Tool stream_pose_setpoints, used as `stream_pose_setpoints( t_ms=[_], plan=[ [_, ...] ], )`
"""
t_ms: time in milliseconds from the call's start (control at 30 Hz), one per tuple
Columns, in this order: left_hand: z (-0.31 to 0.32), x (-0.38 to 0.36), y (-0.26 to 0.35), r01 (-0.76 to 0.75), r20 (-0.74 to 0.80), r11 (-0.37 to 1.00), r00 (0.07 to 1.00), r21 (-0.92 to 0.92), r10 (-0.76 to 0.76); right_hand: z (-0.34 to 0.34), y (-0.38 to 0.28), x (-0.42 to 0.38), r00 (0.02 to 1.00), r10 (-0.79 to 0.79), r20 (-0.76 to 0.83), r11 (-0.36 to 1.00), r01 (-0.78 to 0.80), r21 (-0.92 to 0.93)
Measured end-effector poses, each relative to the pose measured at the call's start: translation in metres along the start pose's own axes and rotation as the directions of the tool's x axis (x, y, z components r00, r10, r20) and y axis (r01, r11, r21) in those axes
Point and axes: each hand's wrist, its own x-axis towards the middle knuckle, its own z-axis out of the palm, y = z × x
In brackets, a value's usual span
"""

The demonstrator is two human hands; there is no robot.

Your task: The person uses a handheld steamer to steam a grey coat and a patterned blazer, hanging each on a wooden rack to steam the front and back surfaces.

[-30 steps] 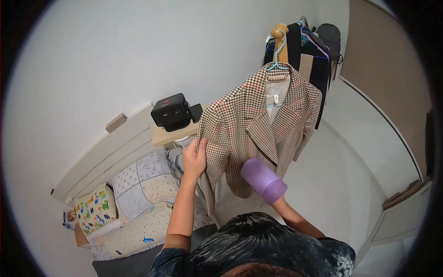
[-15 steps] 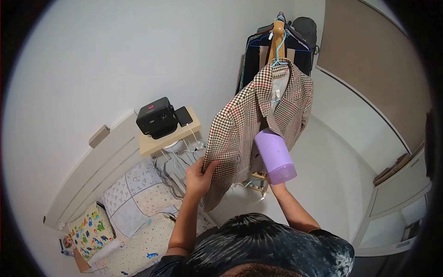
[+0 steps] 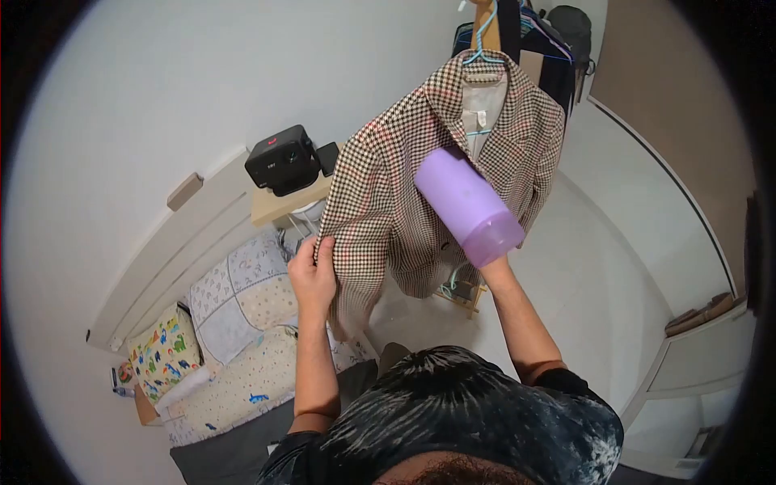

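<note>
A houndstooth jacket (image 3: 380,186) hangs from a light-blue hanger (image 3: 482,44) on a wooden coat stand (image 3: 485,20). My left hand (image 3: 312,275) is closed on the edge of its sleeve at the left, thumb on the front, pulling the cloth outward. In front of the jacket's chest is a purple handheld garment steamer (image 3: 462,192), tilted, with a see-through tank at its lower end. My right hand (image 3: 498,270) holds it from behind; the steamer's body hides most of those fingers. Its upper end overlaps the jacket front near the lapel.
Left of the jacket, a wall shelf (image 3: 271,208) carries a black projector (image 3: 281,162) and a phone (image 3: 326,158). Below is a bed with pillows (image 3: 234,279). Dark clothes and a grey backpack (image 3: 571,32) hang behind the jacket. White floor (image 3: 582,267) lies to the right.
The steamer has moved up and left across the jacket front and tilted further. My left hand has shifted up and left with the sleeve, spreading it wider. The view has also shifted.
</note>
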Motion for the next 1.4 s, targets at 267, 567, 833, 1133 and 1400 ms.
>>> stream_pose_setpoints(
  t_ms=[267,567,833,1133,1400],
  plan=[
    [-0.008,0.005,0.009,0.03,0.035,0.999,0.999,0.035,-0.031,0.002,0.036,-0.075,0.977,0.14,0.163,0.99,-0.141,-0.007],
    [0.0,-0.006,0.004,0.076,0.08,0.996,0.994,-0.039,-0.072,0.017,-0.009,-0.002,0.999,0.03,-0.027,0.968,-0.022,0.25],
    [-0.005,-0.002,0.001,0.017,0.046,1.0,0.999,0.003,-0.017,0.014,-0.002,-0.008,0.94,0.242,0.241,0.967,-0.255,0.021],
    [-0.009,-0.002,0.004,0.032,0.045,0.999,0.998,0.022,-0.032,0.025,0.068,-0.135,0.954,0.288,0.089,0.957,-0.29,0.016],
    [-0.006,-0.004,0.005,0.053,0.023,0.999,0.998,-0.005,-0.053,0.029,0.097,-0.21,0.916,0.319,0.242,0.948,-0.304,-0.098]
  ],
)
